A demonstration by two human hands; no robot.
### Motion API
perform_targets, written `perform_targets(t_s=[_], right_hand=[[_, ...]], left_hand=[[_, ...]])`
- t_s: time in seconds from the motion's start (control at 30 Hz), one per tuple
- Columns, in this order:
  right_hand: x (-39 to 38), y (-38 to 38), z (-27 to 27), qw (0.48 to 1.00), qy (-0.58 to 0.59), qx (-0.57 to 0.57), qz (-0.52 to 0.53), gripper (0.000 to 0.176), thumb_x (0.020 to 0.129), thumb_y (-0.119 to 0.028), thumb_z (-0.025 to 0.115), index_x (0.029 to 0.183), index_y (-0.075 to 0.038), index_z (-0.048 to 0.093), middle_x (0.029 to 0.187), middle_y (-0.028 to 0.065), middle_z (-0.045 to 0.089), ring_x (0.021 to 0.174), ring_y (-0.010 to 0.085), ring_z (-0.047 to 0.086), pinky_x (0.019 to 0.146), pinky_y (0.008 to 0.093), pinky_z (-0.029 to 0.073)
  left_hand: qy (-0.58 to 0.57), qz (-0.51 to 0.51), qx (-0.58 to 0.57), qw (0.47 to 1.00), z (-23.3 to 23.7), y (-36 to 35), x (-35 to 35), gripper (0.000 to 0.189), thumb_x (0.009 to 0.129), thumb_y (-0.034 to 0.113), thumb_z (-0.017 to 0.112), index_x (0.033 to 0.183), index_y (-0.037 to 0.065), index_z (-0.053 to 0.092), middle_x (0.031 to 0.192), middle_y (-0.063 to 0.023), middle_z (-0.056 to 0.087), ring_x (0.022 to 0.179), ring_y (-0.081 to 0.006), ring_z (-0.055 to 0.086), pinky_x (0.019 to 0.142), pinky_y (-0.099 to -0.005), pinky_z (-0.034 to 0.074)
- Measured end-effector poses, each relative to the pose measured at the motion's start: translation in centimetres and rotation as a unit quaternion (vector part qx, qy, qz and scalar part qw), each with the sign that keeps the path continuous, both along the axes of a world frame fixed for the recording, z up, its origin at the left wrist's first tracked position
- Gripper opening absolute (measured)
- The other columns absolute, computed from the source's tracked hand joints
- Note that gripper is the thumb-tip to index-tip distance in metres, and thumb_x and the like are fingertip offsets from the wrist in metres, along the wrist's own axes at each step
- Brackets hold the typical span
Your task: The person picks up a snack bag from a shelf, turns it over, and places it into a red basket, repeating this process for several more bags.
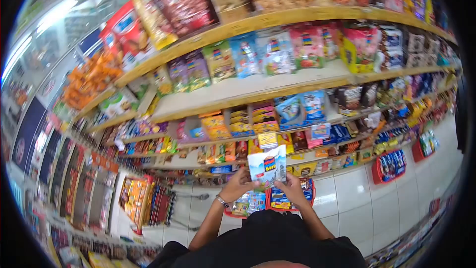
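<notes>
Between my two hands is a white and light-blue candy bag (267,166) with a coloured logo, held upright in front of my body. My left hand (238,186) grips its lower left edge, with a watch or bracelet on that wrist. On the lower right edge, my right hand (291,188) has its thumb on the front of the bag; the fingers behind are partly hidden. Just below my hands stand red baskets (268,199) holding packaged snacks. A similar pale bag (277,54) stands on the shelf ahead.
Long shelves with a yellow edge (238,101) run across in front, stocked with snack bags. More red baskets (378,171) sit on the white tiled floor (347,198) at right. A display rack (144,201) stands at lower left.
</notes>
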State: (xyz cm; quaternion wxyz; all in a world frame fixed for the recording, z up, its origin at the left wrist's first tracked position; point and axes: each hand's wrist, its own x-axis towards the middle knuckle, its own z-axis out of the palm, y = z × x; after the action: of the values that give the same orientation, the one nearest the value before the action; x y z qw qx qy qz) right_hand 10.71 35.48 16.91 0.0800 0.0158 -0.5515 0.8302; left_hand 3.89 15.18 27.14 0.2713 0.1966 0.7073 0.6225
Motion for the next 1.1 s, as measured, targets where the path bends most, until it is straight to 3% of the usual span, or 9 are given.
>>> perform_targets(t_s=[0.03, 0.1, 0.17, 0.3, 0.4, 0.6, 0.67, 0.83, 1.1], right_hand=[[-0.7, -0.6, 0.8, 1.000, -0.003, 0.001, 0.026, 0.033, 0.086, -0.009, 0.068, 0.114, 0.003, 0.056, 0.103, 0.0056, 0.064, 0.094, 0.0121, 0.060, 0.085, 0.0286, 0.048], [-2.1, -1.5, 2.9, 0.998, -0.042, -0.003, 0.037, 0.033, 0.085, -0.007, 0.068, 0.113, 0.003, 0.056, 0.102, 0.0059, 0.064, 0.094, 0.0123, 0.060, 0.086, 0.0287, 0.048], [-3.7, -2.6, 4.3, 0.997, -0.024, 0.033, 0.061, 0.034, 0.082, -0.006, 0.070, 0.112, 0.003, 0.056, 0.101, 0.0069, 0.065, 0.094, 0.0118, 0.060, 0.085, 0.0274, 0.048], [-5.8, -5.0, 7.6, 0.989, 0.029, 0.029, 0.142, 0.037, 0.082, -0.004, 0.070, 0.115, 0.002, 0.054, 0.107, 0.0075, 0.062, 0.097, 0.0114, 0.059, 0.084, 0.0259, 0.048], [-6.8, -5.0, 8.6, 0.984, 0.041, 0.022, 0.171, 0.041, 0.082, -0.003, 0.069, 0.119, 0.002, 0.052, 0.111, 0.0083, 0.060, 0.097, 0.0121, 0.059, 0.085, 0.0257, 0.047], [-5.3, -0.9, 5.4, 0.987, 0.006, 0.103, 0.125, 0.032, 0.085, -0.003, 0.066, 0.115, 0.001, 0.056, 0.103, 0.0082, 0.063, 0.094, 0.0115, 0.060, 0.083, 0.0244, 0.048], [-4.2, 1.3, 2.8, 0.988, -0.008, 0.109, 0.105, 0.031, 0.085, -0.003, 0.065, 0.115, 0.001, 0.056, 0.103, 0.0084, 0.063, 0.093, 0.0117, 0.060, 0.083, 0.0247, 0.048], [-0.3, 6.4, -2.6, 0.988, -0.069, 0.138, -0.027, 0.027, 0.084, 0.001, 0.063, 0.111, 0.002, 0.058, 0.100, 0.0095, 0.064, 0.090, 0.0132, 0.061, 0.079, 0.0254, 0.051], [3.8, 8.9, -2.8, 0.977, -0.106, 0.090, -0.159, 0.027, 0.084, 0.000, 0.063, 0.110, 0.003, 0.059, 0.098, 0.0089, 0.065, 0.090, 0.0127, 0.060, 0.081, 0.0244, 0.047]], left_hand=[[0.036, -0.016, -0.039, 0.998, -0.5, -0.8, 0.4, 0.061, 0.085, 0.013, 0.070, 0.134, 0.000, 0.036, 0.127, -0.0115, 0.052, 0.120, -0.0205, 0.050, 0.100, -0.0365, 0.042], [-0.011, 0.002, 0.026, 1.000, -0.1, -1.6, 1.3, 0.059, 0.085, 0.008, 0.069, 0.133, 0.000, 0.037, 0.127, -0.0102, 0.052, 0.118, -0.0195, 0.051, 0.098, -0.0357, 0.044], [0.066, 0.057, 0.048, 0.995, 0.1, -2.4, 1.1, 0.061, 0.085, 0.007, 0.068, 0.135, 0.002, 0.035, 0.121, -0.0115, 0.056, 0.110, -0.0176, 0.056, 0.090, -0.0339, 0.049], [0.105, 0.174, 0.064, 0.977, 3.5, -4.6, -0.2, 0.038, 0.089, 0.010, 0.065, 0.121, -0.001, 0.049, 0.102, -0.0059, 0.062, 0.091, -0.0099, 0.059, 0.079, -0.0270, 0.050], [0.172, 0.231, 0.099, 0.953, 6.0, -7.2, -1.7, 0.038, 0.090, 0.007, 0.062, 0.123, -0.002, 0.047, 0.115, -0.0094, 0.060, 0.105, -0.0143, 0.056, 0.090, -0.0298, 0.046], [0.298, 0.352, 0.070, 0.884, 9.7, -12.7, -6.2, 0.034, 0.089, 0.008, 0.063, 0.119, -0.002, 0.050, 0.111, -0.0086, 0.061, 0.101, -0.0153, 0.058, 0.088, -0.0313, 0.046], [0.399, 0.387, -0.038, 0.830, 10.2, -13.8, -7.8, 0.033, 0.089, 0.010, 0.064, 0.117, -0.002, 0.051, 0.106, -0.0083, 0.063, 0.098, -0.0145, 0.058, 0.084, -0.0299, 0.046], [0.359, 0.273, 0.002, 0.892, 14.4, -7.7, -10.9, 0.032, 0.088, 0.010, 0.065, 0.115, -0.002, 0.053, 0.101, -0.0067, 0.065, 0.089, -0.0117, 0.060, 0.077, -0.0272, 0.047], [0.306, 0.163, 0.056, 0.937, 13.7, 4.6, -23.2, 0.037, 0.084, 0.015, 0.071, 0.114, 0.000, 0.055, 0.103, -0.0081, 0.067, 0.092, -0.0115, 0.062, 0.076, -0.0259, 0.049]])
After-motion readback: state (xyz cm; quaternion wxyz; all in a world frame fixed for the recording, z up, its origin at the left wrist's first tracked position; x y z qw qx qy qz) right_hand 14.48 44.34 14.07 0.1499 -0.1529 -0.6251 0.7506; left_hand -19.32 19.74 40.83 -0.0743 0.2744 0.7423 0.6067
